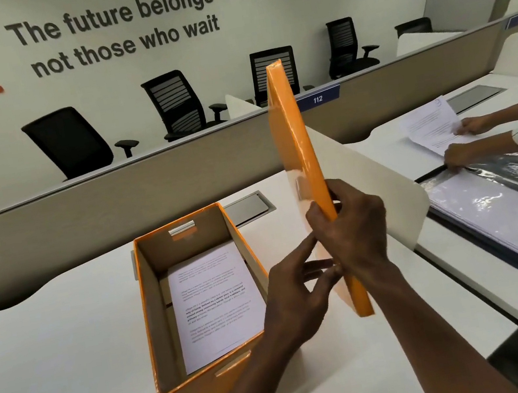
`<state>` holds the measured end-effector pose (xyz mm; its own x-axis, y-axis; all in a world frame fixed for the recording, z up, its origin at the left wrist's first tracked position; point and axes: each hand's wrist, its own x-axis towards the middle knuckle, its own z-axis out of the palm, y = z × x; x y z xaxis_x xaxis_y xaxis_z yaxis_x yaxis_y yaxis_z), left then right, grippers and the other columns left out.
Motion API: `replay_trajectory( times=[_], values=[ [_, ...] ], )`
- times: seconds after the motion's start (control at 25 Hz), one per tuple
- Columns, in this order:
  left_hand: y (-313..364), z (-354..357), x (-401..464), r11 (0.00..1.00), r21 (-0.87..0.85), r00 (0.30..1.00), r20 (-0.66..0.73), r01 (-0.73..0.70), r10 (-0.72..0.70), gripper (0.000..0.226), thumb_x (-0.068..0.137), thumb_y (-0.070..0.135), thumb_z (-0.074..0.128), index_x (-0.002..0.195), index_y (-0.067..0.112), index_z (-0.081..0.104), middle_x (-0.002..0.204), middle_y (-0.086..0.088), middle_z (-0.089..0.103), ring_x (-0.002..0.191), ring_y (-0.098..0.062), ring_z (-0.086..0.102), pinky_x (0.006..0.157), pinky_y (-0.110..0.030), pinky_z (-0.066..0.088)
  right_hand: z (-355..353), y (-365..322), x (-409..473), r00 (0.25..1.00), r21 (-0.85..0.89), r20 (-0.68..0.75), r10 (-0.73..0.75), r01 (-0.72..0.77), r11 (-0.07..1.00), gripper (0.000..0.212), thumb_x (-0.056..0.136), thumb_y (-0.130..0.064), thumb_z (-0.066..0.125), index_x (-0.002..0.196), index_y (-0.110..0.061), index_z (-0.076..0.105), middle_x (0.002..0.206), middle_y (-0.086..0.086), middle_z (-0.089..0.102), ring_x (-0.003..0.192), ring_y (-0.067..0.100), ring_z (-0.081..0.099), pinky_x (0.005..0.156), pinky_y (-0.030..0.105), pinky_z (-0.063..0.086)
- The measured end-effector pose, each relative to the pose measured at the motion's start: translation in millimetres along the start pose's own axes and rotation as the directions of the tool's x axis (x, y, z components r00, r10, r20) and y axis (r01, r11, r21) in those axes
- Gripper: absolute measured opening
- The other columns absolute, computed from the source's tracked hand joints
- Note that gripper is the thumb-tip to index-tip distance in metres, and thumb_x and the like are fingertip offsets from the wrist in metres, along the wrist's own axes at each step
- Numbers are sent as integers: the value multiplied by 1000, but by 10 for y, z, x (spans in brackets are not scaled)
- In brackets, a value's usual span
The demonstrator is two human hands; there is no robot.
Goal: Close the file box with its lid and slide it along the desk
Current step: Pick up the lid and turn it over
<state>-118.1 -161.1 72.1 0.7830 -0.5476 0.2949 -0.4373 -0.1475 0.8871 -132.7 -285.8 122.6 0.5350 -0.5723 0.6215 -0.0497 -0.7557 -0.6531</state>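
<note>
**File box lid is up on edge, box not closed yet**

File box (pixel 201 310) sits open on the white counter (pixel 53 354), a bit left of centre, with a printed sheet (pixel 214 304) lying flat in the bottom. The orange lid (pixel 300 161) isn't on it. It's in the air just right of the box, stood nearly upright so you mostly see its thin side. My guess is it's turned that way so the open face can be swung round and lined up over the rim before coming down.

Right hand (pixel 353 231) is clamped round the lid's lower half, thumb on the near face and fingers curled behind. Left hand (pixel 296 300) is looser, fingers spread and pressing flat against the left face low down, more steadying than gripping. Neither hand touches the box.

Box looks square to the counter edge with bare surface around it, so sliding should be easy once it's shut. A white divider panel (pixel 368 177) stands right behind the lid, and past it another person's hands (pixel 463 146) are sorting papers.
</note>
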Motion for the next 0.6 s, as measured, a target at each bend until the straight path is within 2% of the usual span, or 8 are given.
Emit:
replay_trajectory(
  times=[0.08,0.16,0.2,0.24,0.32,0.4,0.48,0.6],
  values=[
    [7,-172,77,1000,-31,1000,-1,6,-6,61,90,41,71,147,36,49,137,16,63,118,3,65,89,-12,54,-238,-78,-16,998,81,32,-57,54,995,32,87,-33,76,112,-14,70,99,-1,75,68,2,59,70,0,35],
    [-18,-396,173,990,-114,993,-72,87,-96,68,85,52,69,148,38,46,145,17,55,130,-2,57,88,-11,51,-527,-192,-36,989,184,60,-133,120,976,40,87,-44,73,121,-25,66,109,-19,69,76,-10,62,70,-4,38],
    [-39,-512,220,979,-154,984,-99,133,-149,74,82,57,67,150,39,42,152,15,49,136,-4,52,93,-15,50,-665,-263,-42,985,239,65,-161,141,961,42,86,-49,70,124,-34,62,111,-32,64,80,-15,63,70,-5,40],
    [-64,-620,268,966,-195,975,-108,169,-192,80,81,61,66,152,41,37,158,13,44,141,-8,47,102,-23,49,-781,-335,-49,981,293,71,-181,154,944,43,86,-52,69,126,-40,58,109,-41,61,85,-19,63,71,-5,42],
    [-96,-801,352,940,-290,973,-85,181,-213,90,80,64,68,156,46,24,162,8,38,146,-16,41,115,-43,43,-927,-465,-48,973,384,76,-217,172,907,44,85,-53,67,126,-41,56,110,-48,58,93,-18,63,75,0,46],
    [-96,-956,399,914,-378,979,-75,146,-187,104,72,67,75,156,47,16,158,2,44,144,-23,45,115,-52,42,-935,-559,-38,966,461,75,-248,187,868,42,85,-46,70,124,-35,58,112,-46,59,95,-15,65,75,3,49],
    [-78,-1087,379,911,-396,979,-113,114,-171,112,63,69,79,155,47,19,153,-4,49,139,-27,51,109,-50,49,-859,-622,-5,961,528,84,-263,181,829,46,85,-34,74,127,-29,56,113,-44,61,97,-12,66,74,4,50],
    [-102,-1277,227,932,-354,961,-224,77,-165,113,57,71,82,153,49,26,153,1,48,131,-18,56,91,-29,59,-675,-632,74,974,634,101,-203,95,768,50,83,-26,72,126,-32,47,113,-31,66,99,3,71,75,16,57]
  ],
)
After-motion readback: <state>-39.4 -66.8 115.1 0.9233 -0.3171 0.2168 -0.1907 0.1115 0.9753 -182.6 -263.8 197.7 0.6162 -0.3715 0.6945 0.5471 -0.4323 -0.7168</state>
